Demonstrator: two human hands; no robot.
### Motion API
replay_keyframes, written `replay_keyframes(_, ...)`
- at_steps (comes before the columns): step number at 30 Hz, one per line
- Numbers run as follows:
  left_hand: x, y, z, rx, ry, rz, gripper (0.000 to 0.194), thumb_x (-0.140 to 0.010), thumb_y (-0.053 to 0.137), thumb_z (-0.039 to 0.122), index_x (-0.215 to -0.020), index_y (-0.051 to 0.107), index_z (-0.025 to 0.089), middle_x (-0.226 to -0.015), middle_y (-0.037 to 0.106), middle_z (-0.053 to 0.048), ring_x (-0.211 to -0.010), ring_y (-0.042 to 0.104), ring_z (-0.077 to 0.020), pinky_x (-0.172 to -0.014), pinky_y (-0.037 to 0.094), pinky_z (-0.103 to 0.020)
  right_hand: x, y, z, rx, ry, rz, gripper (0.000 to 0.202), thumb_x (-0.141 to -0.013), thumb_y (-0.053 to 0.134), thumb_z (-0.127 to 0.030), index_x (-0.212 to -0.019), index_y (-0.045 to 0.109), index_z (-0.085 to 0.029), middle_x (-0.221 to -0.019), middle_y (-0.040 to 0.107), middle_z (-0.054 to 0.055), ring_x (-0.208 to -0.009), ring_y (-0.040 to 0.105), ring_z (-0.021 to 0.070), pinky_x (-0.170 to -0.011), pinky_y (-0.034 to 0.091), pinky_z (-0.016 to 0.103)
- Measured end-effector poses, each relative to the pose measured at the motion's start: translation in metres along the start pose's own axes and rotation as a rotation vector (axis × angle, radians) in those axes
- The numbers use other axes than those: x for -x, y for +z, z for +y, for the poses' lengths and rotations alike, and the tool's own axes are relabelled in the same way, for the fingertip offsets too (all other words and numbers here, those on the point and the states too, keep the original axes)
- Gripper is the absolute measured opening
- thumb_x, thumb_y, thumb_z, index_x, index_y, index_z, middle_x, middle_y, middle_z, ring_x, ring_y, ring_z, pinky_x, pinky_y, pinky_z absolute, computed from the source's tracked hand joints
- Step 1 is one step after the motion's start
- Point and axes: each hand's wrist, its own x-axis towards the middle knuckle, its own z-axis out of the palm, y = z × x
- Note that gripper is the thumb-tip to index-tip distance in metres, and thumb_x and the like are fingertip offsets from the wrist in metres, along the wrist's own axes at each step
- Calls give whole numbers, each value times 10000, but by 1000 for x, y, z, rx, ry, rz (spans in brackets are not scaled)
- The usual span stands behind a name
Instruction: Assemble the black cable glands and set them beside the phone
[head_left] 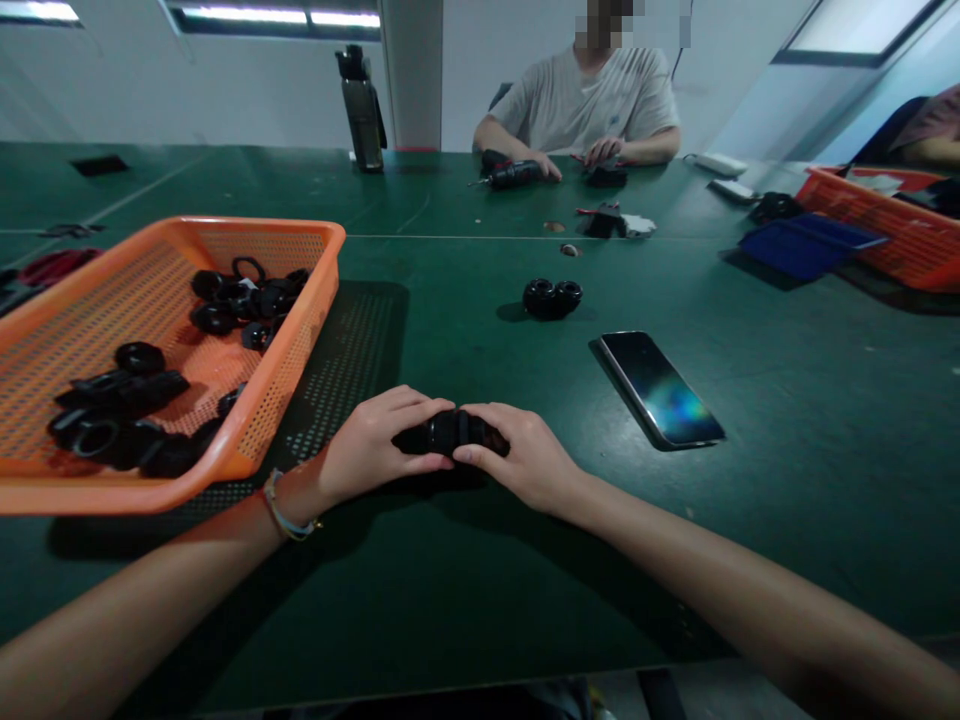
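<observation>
Near the front of the green table (480, 590), a black cylindrical part (444, 431) is held between both hands. My left hand (379, 440) has its fingers and thumb closed round the part's left end. On its right end, my right hand (521, 450) is closed in the same way. The fingertips of the two hands nearly meet at the middle. An orange basket (300, 365) with several black parts (135, 440) in it stands left of my left hand. Beyond my hands, a pair of round black parts (553, 298) sits on the table.
A phone (660, 388) lies to the right. Across the table sits a person (592, 105), hands near a power drill (514, 174). A dark bottle (362, 115) stands at the back. At the far right are a blue tray (810, 245) and another orange basket (885, 225).
</observation>
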Motion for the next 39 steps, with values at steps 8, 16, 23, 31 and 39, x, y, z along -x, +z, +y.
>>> replay_keyframes(8,-2,-3,-1,96,-175,-56,445,-793,570,521,-1011,643,140,-848,677,-59,-758,632,-154,-701,497,-243,-3,0,10,70,-229,57,445,-739,684,-297,-1124,529,-136,-1060,642,110,-930,591,206,-809,486,373)
replay_keyframes(16,-3,-3,0,82,-132,-97,417,-803,581,473,-1017,624,118,-858,673,-64,-771,630,-154,-701,493,-242,-1,-1,9,130,-274,63,322,-805,608,-273,-1070,534,-105,-948,648,113,-850,579,200,-740,494,355)
replay_keyframes(23,-2,0,0,11,-51,-45,343,-809,588,404,-997,617,119,-851,675,-68,-782,633,-156,-708,504,-242,-1,2,13,173,-351,81,309,-857,524,-308,-1063,524,-78,-939,635,136,-818,558,207,-717,485,366)
replay_keyframes(31,-1,0,4,-91,34,18,316,-835,546,403,-940,618,113,-788,664,-70,-726,623,-151,-651,508,-235,2,1,5,116,-201,10,299,-854,527,-294,-1070,526,-88,-949,628,120,-844,563,196,-727,477,352)
replay_keyframes(39,-1,-1,5,-204,120,56,333,-866,504,399,-948,609,95,-774,661,-87,-698,614,-157,-617,509,-241,1,1,0,47,-72,-22,279,-826,572,-277,-1063,556,-131,-981,645,93,-873,587,192,-780,464,352)
